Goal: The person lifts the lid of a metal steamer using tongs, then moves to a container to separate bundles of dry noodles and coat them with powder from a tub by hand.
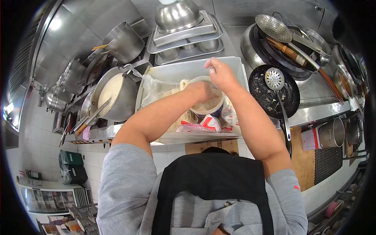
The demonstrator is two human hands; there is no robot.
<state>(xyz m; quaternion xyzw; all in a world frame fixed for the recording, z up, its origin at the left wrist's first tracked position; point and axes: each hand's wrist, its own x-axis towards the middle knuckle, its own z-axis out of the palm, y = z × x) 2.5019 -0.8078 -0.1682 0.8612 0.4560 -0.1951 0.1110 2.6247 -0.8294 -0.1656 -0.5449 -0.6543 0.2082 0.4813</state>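
My left hand (201,92) reaches into a round tub (213,111) of pale, crumbly food; its fingers are hidden. Beyond that tub's far side my right hand (221,74) is raised with curled fingers, and what they hold, if anything, does not show. The tub stands in a large white plastic bin (243,70). Dry pale noodles (188,117) lie left of the tub, near a clear plastic bag (150,88). Toward the near side of the bin are a pink, red and white packet (199,126) and a clear packet with red print (230,119).
To the left stands a large pot (127,96) of whitish liquid with a long-handled utensil (92,117) across it. On the right, a black wok (256,98) holds a slotted ladle (275,79). Stacked metal trays (188,58) and a steel bowl (177,17) stand behind the bin.
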